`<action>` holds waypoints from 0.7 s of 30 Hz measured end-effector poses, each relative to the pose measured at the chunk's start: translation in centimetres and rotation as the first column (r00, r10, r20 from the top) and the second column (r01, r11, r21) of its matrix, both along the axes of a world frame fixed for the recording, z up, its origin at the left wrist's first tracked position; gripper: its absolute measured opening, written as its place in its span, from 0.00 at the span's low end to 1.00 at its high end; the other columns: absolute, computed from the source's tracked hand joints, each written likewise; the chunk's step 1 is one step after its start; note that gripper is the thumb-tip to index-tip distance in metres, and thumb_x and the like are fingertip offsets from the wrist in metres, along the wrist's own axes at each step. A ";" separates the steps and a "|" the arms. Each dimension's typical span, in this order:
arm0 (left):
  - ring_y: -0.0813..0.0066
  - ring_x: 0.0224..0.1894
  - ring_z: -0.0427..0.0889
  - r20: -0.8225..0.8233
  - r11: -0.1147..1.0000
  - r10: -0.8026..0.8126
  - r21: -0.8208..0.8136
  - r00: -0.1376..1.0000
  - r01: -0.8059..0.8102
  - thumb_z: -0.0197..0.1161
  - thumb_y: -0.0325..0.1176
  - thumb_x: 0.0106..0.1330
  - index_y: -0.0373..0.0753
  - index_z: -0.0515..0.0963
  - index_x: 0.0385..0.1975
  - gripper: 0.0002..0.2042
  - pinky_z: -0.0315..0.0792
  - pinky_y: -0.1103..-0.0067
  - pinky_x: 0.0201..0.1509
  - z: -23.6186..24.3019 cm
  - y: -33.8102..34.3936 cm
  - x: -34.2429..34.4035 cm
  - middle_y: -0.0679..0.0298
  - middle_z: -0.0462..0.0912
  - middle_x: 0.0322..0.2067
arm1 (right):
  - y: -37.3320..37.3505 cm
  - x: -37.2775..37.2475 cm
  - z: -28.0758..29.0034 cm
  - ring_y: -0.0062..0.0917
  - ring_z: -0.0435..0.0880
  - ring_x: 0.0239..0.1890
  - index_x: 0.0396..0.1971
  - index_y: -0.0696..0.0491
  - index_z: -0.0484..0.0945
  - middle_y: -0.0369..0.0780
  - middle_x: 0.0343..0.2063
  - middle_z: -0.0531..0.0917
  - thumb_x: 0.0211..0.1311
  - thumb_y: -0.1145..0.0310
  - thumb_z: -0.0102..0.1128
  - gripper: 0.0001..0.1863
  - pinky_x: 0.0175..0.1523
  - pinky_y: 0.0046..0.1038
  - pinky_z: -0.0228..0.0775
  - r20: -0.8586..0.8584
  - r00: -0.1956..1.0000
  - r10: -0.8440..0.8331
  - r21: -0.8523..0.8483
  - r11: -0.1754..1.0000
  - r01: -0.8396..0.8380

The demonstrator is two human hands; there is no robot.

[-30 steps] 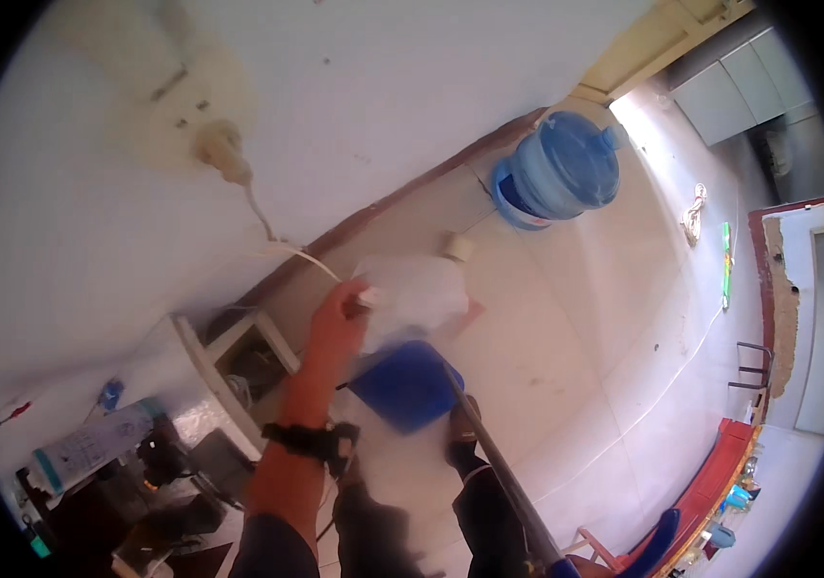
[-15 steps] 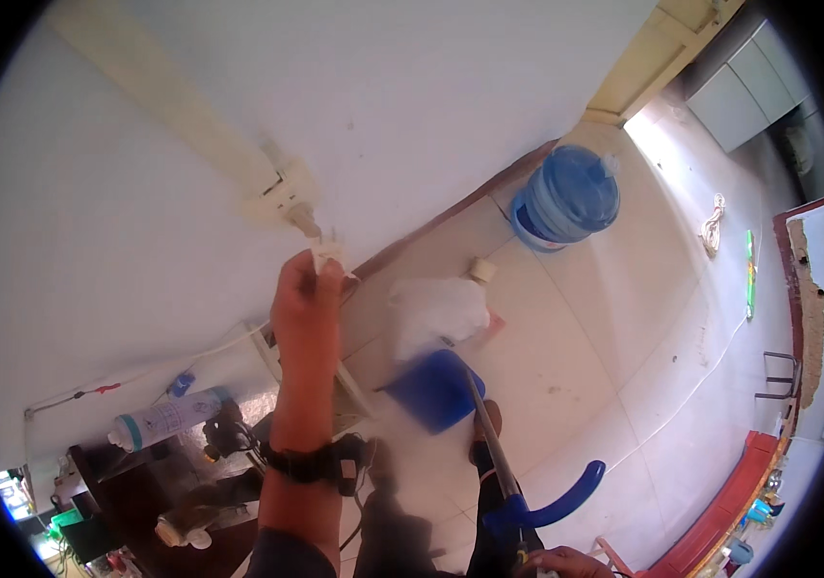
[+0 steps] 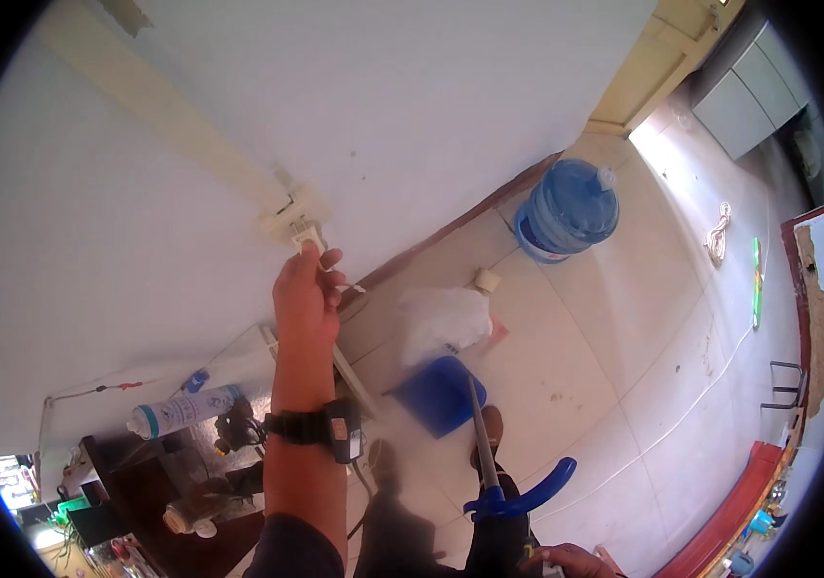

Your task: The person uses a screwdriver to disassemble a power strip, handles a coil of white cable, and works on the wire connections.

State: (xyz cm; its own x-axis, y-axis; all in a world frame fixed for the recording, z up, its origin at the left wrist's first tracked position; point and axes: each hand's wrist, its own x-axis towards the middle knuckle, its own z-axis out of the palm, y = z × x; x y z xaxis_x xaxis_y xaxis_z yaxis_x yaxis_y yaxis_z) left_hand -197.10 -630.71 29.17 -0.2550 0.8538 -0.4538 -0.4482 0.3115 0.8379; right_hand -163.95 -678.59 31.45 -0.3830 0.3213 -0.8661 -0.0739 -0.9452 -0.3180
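My left hand [image 3: 311, 289] pinches a white plug [image 3: 307, 238], its prongs pointing up at the white wall socket [image 3: 292, 205]. The plug is just below the socket; whether they touch I cannot tell. A short white cord end [image 3: 350, 288] shows beside my fingers. At the lower edge my right hand [image 3: 571, 561] is partly cut off, its fingers curled round something I cannot make out. Close above it is the blue curved handle [image 3: 537, 493] of a long-handled dustpan, whose blue pan [image 3: 439, 397] lies by my feet.
A white plastic bag [image 3: 446, 323] lies on the floor beyond the dustpan. A blue water jug [image 3: 571, 212] stands by the wall. To the left are a dark table [image 3: 171, 501] and a white cylinder [image 3: 186, 411]. A white cable [image 3: 667, 419] crosses the floor at right.
My left hand has moved up and slightly left with the plug, which now sits closer to the socket with its prongs turned toward it. My right hand has stayed low at the edge.
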 end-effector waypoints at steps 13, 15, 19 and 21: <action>0.82 0.22 0.74 0.118 0.992 0.112 -0.067 0.987 -0.105 0.59 0.38 0.71 0.39 0.74 0.41 0.09 0.61 0.86 0.18 1.9 1.0 1.3 0.60 0.84 0.32 | 2.3 0.6 1.0 0.24 0.82 0.40 0.38 0.57 0.84 0.39 0.37 0.86 0.73 0.51 0.47 0.25 0.47 0.29 0.73 0.032 0.998 0.049 0.041 0.998 -0.051; 0.82 0.22 0.74 0.069 0.990 0.130 -0.071 0.989 -0.125 0.59 0.38 0.71 0.38 0.73 0.41 0.09 0.61 0.86 0.18 2.1 1.0 2.1 0.59 0.83 0.32 | 3.4 0.3 1.6 0.24 0.82 0.40 0.38 0.58 0.84 0.40 0.37 0.86 0.73 0.52 0.47 0.24 0.47 0.29 0.73 0.023 0.999 0.025 0.015 1.000 -0.026; 0.82 0.23 0.73 -0.008 0.987 0.150 -0.060 0.989 -0.150 0.59 0.37 0.71 0.36 0.73 0.38 0.09 0.63 0.86 0.20 2.8 1.6 2.8 0.60 0.83 0.32 | 5.9 -0.2 2.7 0.25 0.82 0.39 0.37 0.59 0.84 0.40 0.37 0.86 0.73 0.53 0.48 0.24 0.47 0.28 0.73 0.019 1.000 0.020 -0.038 0.999 -0.019; 0.81 0.23 0.74 -0.014 0.985 0.155 -0.074 0.988 -0.156 0.59 0.37 0.71 0.36 0.73 0.38 0.09 0.63 0.86 0.20 3.3 1.5 2.7 0.60 0.83 0.32 | 6.4 -0.3 2.9 0.25 0.83 0.38 0.37 0.59 0.84 0.39 0.36 0.86 0.72 0.53 0.49 0.23 0.46 0.27 0.73 0.026 0.999 0.033 -0.031 0.999 -0.032</action>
State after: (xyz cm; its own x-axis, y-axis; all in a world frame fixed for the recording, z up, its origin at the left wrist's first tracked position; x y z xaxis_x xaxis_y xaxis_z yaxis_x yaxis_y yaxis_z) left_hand -194.35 -629.23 32.44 -0.3861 0.7673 -0.5121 -0.4891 0.3004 0.8189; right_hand -164.24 -672.23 34.33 -0.3693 0.2822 -0.8854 -0.0345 -0.9563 -0.2903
